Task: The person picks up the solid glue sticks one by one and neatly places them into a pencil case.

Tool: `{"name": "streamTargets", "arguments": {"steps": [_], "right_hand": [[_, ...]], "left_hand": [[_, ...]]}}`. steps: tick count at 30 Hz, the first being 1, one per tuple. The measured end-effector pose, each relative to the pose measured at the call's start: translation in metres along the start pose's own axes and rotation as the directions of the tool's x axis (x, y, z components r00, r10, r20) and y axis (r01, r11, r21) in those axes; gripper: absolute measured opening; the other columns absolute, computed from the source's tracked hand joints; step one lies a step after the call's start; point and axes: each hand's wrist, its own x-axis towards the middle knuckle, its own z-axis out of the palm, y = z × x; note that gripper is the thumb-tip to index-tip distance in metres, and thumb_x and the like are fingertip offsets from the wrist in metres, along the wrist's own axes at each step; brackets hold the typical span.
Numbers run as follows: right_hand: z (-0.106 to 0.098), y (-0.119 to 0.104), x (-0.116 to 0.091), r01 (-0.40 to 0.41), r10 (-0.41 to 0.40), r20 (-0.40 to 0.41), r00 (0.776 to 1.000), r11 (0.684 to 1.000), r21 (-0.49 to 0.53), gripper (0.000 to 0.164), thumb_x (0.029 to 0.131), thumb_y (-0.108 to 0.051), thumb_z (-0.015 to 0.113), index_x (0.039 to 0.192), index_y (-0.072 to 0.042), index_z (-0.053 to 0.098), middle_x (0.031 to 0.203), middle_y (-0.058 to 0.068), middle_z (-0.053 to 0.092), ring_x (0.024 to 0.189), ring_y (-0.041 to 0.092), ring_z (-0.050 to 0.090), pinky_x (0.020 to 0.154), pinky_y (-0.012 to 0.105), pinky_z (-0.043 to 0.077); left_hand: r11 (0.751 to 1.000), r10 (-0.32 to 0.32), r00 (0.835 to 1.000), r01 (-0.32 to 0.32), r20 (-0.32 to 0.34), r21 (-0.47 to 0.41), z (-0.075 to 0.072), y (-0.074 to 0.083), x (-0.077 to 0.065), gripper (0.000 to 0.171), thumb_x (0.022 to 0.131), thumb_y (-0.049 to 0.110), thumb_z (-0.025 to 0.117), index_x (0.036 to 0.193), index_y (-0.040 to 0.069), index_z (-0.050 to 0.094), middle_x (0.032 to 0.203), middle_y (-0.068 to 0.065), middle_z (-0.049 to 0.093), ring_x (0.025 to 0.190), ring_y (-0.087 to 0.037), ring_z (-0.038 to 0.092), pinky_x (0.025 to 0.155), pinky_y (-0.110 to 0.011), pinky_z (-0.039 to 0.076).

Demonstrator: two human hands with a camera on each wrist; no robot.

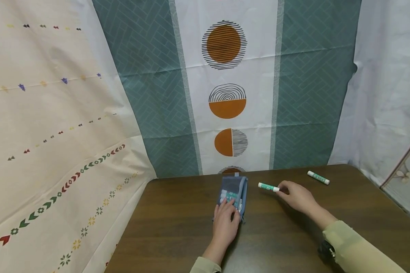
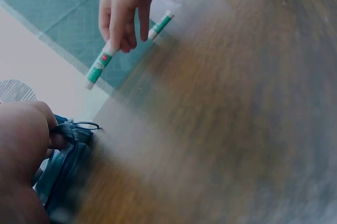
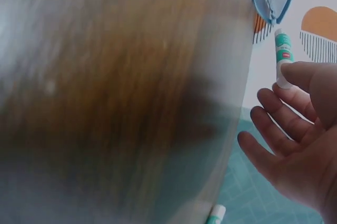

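A blue zip pouch (image 1: 230, 182) with a see-through front lies near the far edge of the table, several white and green tubes showing inside. My left hand (image 1: 225, 223) holds it at its near end, fingers over the front and thumb by the zip side. In the left wrist view the fingers curl at the edge of the pouch (image 2: 66, 163), beside its zip pull. To the right, my right hand (image 1: 298, 196) pinches the end of a white glue stick (image 1: 268, 187) with a green label between thumb and fingertips. Its free end points left towards the pouch.
Another glue stick (image 1: 318, 177) lies near the table's far right corner. The dark wooden table (image 1: 171, 227) ends at a patterned cloth (image 1: 225, 151) hanging behind it. A cream cloth (image 1: 71, 151) hangs at the left and a pale one (image 1: 389, 94) at the right.
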Motion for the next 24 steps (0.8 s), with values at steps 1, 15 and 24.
{"name": "streamTargets", "arguments": {"steps": [1, 15, 24], "right_hand": [[0.002, -0.001, 0.001, -0.001, 0.001, 0.003, 1.000, 1.000, 0.002, 0.017, 0.103, -0.026, 0.078, 0.110, -0.010, 0.074, 0.105, 0.005, 0.078, 0.094, 0.027, 0.074, 0.077, 0.055, 0.059], [0.023, -0.017, 0.008, 0.009, -0.011, 0.036, 0.999, 0.999, 0.032, 0.020, 0.103, -0.027, 0.079, 0.109, -0.009, 0.074, 0.105, 0.005, 0.077, 0.096, 0.027, 0.074, 0.083, 0.056, 0.061], [0.033, -0.029, 0.013, -0.001, -0.001, 0.041, 0.999, 0.999, 0.035, 0.017, 0.103, -0.027, 0.079, 0.107, -0.011, 0.075, 0.104, 0.004, 0.077, 0.095, 0.024, 0.073, 0.084, 0.054, 0.061]], "left_hand": [[1.000, -0.001, 1.000, 0.001, 0.000, 0.000, 0.000, 0.000, 0.000, 0.020, 0.103, 0.012, 0.069, 0.083, 0.015, 0.067, 0.150, -0.006, 0.069, 0.152, -0.036, 0.052, 0.126, -0.069, 0.030], [1.000, -0.013, 1.000, 0.014, 0.014, -0.019, 0.000, -0.001, -0.001, 0.020, 0.104, 0.012, 0.070, 0.084, 0.017, 0.069, 0.151, -0.006, 0.069, 0.153, -0.037, 0.051, 0.127, -0.069, 0.028], [1.000, -0.003, 1.000, 0.003, -0.002, -0.018, 0.001, 0.000, -0.001, 0.018, 0.103, 0.012, 0.070, 0.085, 0.016, 0.069, 0.150, -0.007, 0.069, 0.152, -0.038, 0.052, 0.126, -0.071, 0.029]]}}
